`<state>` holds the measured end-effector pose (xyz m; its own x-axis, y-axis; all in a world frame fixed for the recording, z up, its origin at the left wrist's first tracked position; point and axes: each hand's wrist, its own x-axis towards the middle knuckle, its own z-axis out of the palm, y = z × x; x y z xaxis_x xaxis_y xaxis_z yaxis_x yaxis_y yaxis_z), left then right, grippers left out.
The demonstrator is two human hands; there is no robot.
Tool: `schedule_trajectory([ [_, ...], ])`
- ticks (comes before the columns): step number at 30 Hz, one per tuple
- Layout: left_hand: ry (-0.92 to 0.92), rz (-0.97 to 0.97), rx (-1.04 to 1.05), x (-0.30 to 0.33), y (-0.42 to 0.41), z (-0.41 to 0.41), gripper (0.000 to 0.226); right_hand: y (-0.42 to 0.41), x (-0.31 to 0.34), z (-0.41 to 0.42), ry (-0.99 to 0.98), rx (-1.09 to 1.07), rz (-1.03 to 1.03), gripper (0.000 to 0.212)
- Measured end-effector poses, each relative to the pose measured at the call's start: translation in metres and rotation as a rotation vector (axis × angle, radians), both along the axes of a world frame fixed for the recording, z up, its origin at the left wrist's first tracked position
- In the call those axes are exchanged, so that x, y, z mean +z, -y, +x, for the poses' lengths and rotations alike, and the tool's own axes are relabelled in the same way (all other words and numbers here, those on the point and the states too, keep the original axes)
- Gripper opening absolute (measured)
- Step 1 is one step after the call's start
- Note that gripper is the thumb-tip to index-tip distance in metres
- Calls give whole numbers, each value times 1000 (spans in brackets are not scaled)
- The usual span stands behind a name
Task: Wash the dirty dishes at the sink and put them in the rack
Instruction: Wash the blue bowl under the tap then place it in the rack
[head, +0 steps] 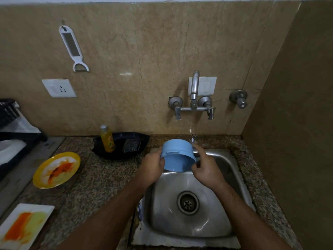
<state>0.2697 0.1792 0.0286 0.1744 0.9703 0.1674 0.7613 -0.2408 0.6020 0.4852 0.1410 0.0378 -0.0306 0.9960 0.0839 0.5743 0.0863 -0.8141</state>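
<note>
Both hands, left hand (153, 166) and right hand (204, 167), are gripping a smooth, matte light-blue round plastic bowl (177, 156). Right under that grip, the brushed stainless steel sink (189, 224) is looking shiny and wet. Left of the grip, the speckled granite countertop (93, 179) is looking polished, and the glossy round yellow plastic plate (56, 170) is looking smeared.

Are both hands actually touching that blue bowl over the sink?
Touching. The head view shows the left hand and right hand gripping opposite sides of the blue bowl.
</note>
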Motion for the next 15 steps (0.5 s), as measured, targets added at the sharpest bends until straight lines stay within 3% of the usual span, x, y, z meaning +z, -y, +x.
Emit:
schedule_trajectory([
  [3,125,-66,60,7,-1,-23,29,-8,6,-4,-404,88,-83,37],
  [4,186,-109,77,10,-2,-33,27,-12,8,-9,-508,118,-125,36],
  [9,653,-347,82,28,3,-89,47,-31,11,-71,-985,332,-507,74],
  [11,656,-307,91,33,7,-117,45,-36,18,-108,-1078,443,-575,78],
  [15,586,-228,199,38,14,-190,24,-46,37,-196,-1033,581,-649,80],
])
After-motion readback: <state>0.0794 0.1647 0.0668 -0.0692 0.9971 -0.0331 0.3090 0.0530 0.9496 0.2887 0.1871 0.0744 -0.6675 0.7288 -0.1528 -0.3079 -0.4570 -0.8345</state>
